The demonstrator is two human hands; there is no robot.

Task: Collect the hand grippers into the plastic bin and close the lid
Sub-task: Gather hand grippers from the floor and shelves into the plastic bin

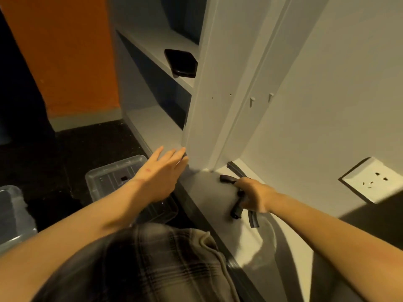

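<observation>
**The right hand (253,194) gripped the black long-handled hand grippers (236,209) on the smooth white ledge (246,243), right of the middle.**
They looked stiff, springy and light, so the handles were likely the best place to hold. The left hand (162,173) was open with straight fingers, near the clear plastic bin (113,165) on the dark floor (65,153), lower left. The room was dim.

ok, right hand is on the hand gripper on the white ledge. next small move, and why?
Probably lift the hand gripper off the ledge and swing it left toward the clear container on the floor. The right hand curls round it; the left hand is open, holding nothing.
</observation>
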